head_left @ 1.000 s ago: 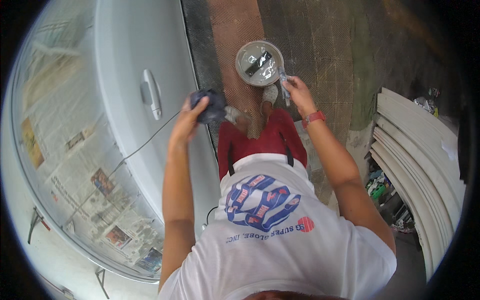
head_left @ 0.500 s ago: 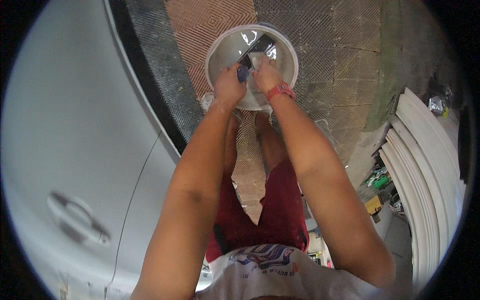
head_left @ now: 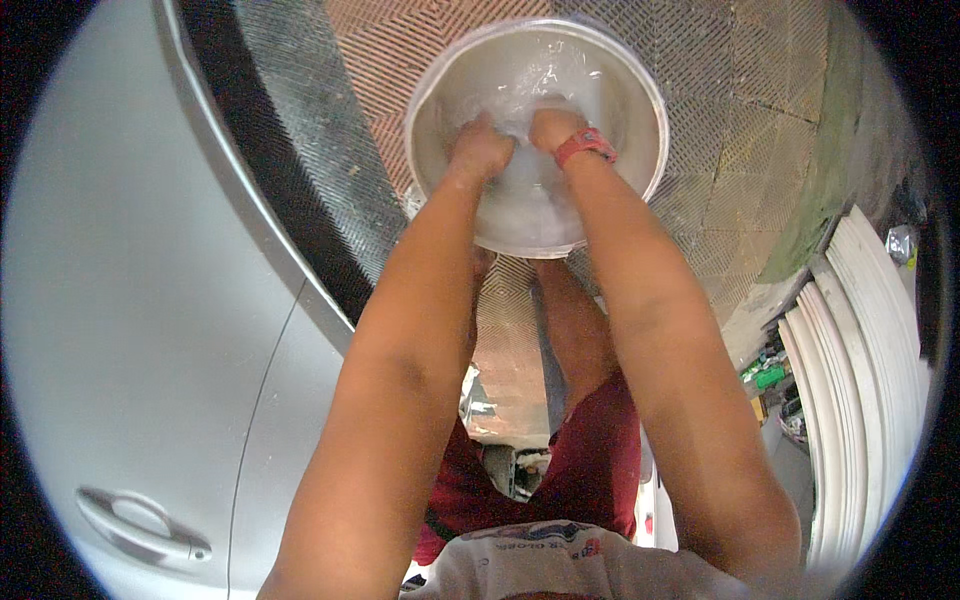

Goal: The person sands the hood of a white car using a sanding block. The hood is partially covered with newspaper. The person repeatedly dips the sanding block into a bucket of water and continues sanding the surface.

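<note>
- Bucket (head_left: 432, 135): round, pale, standing on the floor mats (head_left: 690, 60) in front of the person's legs; holds cloudy water (head_left: 530, 215), surface disturbed.
- Left hand (head_left: 483, 150): inside the bucket, at the water, fingers bent inward; grip cannot be determined, fingertips blurred.
- Right hand (head_left: 557, 125): inside the bucket, beside the left and slightly farther from the body; fingers largely hidden; whether it grips anything cannot be determined.
- The 2 hands: near each other, with a narrow gap between.
- Right wrist: 1 red wristband (head_left: 586, 147).
- Left side: silver-grey car door (head_left: 150, 300) with 1 handle (head_left: 135, 525).
- Right side: white curved-looking panels (head_left: 870, 380), stacked.
- Clothing: dark red shorts (head_left: 600, 470).
</note>
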### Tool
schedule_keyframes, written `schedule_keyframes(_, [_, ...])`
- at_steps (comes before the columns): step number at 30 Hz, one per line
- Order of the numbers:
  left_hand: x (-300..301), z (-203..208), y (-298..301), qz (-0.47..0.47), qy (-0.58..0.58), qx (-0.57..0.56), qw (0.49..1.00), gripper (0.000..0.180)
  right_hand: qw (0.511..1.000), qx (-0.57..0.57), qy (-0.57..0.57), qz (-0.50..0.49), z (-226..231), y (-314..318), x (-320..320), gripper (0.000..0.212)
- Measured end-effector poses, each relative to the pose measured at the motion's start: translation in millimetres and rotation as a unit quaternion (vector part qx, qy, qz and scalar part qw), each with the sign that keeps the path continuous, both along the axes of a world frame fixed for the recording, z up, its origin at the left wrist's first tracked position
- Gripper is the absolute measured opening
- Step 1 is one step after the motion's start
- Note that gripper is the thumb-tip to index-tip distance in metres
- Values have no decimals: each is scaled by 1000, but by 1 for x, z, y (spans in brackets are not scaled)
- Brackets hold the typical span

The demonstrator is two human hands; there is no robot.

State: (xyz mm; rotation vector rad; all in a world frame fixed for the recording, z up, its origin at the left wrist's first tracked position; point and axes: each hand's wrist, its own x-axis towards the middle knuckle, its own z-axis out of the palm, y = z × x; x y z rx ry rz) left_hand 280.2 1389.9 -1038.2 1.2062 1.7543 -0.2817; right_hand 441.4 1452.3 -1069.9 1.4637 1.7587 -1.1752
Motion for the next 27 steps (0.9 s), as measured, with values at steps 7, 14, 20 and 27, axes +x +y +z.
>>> schedule_keyframes(7, [0,215,19,630,-425,-96,643,53,930,-101,147,-322,135,-8,47,58])
schedule_keyframes(14, [9,467,-21,642,-587,-65,489,49,672,-185,338,-633,423,-41,37,42])
schedule_keyframes(20, [-11,646,-31,580,-676,20,455,51,632,-232,479,-563,555,-49,-6,34])
schedule_keyframes(27, [-209,937,-49,435,-689,396,423,44,677,-197,509,-493,696,-23,-54,35])
